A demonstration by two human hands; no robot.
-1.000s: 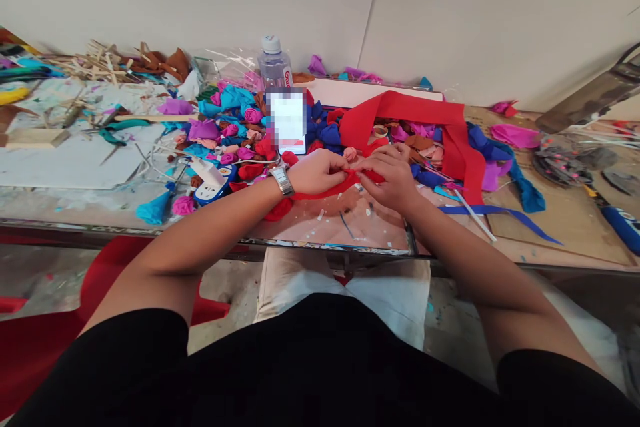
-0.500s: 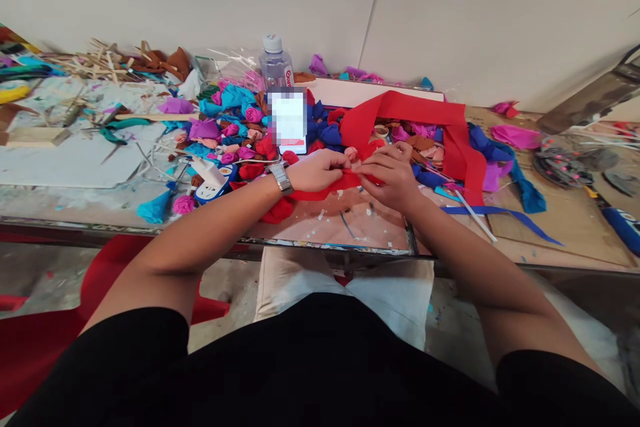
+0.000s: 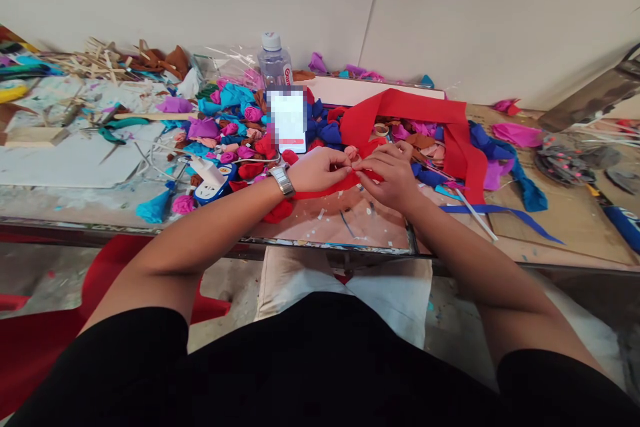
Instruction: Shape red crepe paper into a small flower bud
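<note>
My left hand (image 3: 317, 172), with a watch (image 3: 283, 181) on its wrist, is closed in a pinch on a strip of red crepe paper (image 3: 344, 185). Facing it, my right hand (image 3: 387, 175) pinches the same red strip, and the fingertips of both hands nearly meet. Part of the strip hangs below my left hand; the exact spot between the fingers is too small to make out. Just beyond the fingertips sits a small peach paper rosette (image 3: 351, 153). A wide red paper band (image 3: 417, 105) lies folded behind my right hand.
A phone (image 3: 292, 121) leans before a plastic bottle (image 3: 275, 65). Several coloured paper flowers (image 3: 230, 137) are heaped around them. Left are a power strip (image 3: 217, 187), pliers (image 3: 113, 133) and wooden sticks (image 3: 105, 60). A blue paper strip (image 3: 515, 213) lies on cardboard (image 3: 575, 233) at right.
My fingertips have shifted slightly against each other on the red strip, and the strip below my left hand sits a little differently. Both arms stay almost in place.
</note>
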